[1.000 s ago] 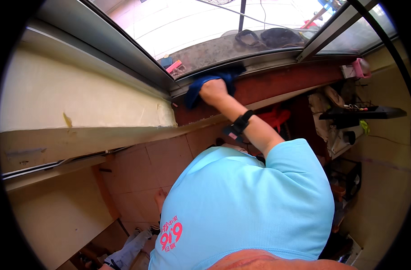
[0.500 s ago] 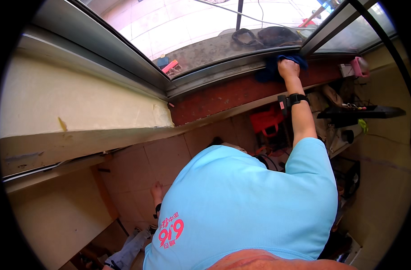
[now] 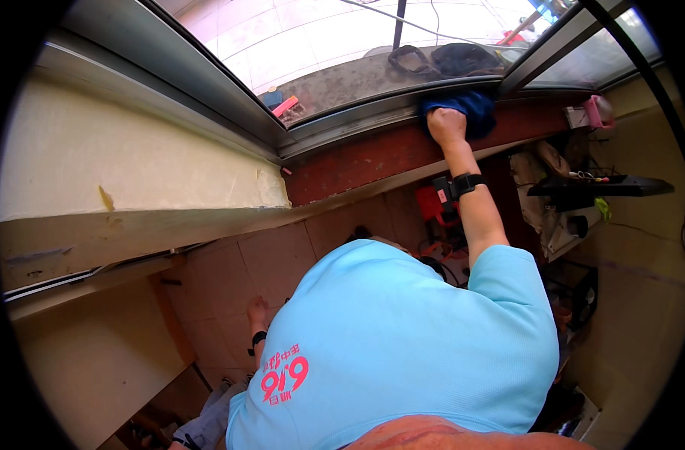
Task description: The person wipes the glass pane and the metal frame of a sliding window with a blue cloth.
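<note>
My right hand (image 3: 447, 126) is closed on a dark blue cloth (image 3: 477, 112), pressed against the reddish-brown windowsill (image 3: 357, 169) beside the metal window frame (image 3: 372, 118). Part of the cloth bunches out to the right of the fist. A black strap with a small device (image 3: 466, 186) circles my right wrist. My left hand (image 3: 258, 308) hangs low at my left side, above the tiled floor. Its fingers look loosely apart, with nothing seen in them.
A pink object (image 3: 599, 112) stands at the sill's right end. Below it are a dark flat panel (image 3: 601, 187) and assorted clutter. A red bag (image 3: 430, 202) sits beneath the sill. Left of me is a cream wall ledge (image 3: 147, 161) with peeling paint.
My right hand has slid left along the sill with the cloth, which now shows more on the fist's right side. My left hand has shifted slightly left and up.
</note>
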Motion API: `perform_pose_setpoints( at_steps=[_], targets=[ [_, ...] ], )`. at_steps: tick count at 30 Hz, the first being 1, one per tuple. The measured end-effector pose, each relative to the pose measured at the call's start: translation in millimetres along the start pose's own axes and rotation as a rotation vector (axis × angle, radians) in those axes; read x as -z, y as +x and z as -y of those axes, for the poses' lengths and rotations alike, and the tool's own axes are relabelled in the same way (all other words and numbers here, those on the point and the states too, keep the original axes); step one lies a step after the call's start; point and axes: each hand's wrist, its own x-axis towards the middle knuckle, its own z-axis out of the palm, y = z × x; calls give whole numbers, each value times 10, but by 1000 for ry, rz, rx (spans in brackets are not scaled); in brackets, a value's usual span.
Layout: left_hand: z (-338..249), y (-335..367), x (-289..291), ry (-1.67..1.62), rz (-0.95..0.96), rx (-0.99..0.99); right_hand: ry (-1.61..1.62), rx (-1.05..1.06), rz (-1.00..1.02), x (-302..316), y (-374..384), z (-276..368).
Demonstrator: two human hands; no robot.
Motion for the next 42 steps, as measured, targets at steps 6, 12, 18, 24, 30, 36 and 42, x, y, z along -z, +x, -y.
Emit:
perform_pose_setpoints(
  at_steps=[6, 12, 18, 24, 30, 36, 42],
  targets=[
    [-614, -77, -76, 46, -6, -74, 95, 12, 15, 122, 19, 489],
    [-387, 138, -24, 189, 89, -164, 291, 190, -39, 359, 70, 1226],
    [-200, 157, -53, 17, 22, -151, 581, 366, 22, 294, -41, 2194],
    [-86, 84, -27, 5, -9, -107, 631, 282, 86, 364, 23, 1927],
    [408, 213, -92, 239, -59, -211, 194, 195, 7, 340, 91, 557],
    [140, 160, -107, -220, 51, 65, -44, -243, 249, 172, 162, -903],
    [-138, 69, -111, -19, 22, -219, -87, -247, 140, 106, 123, -768]
  ],
)
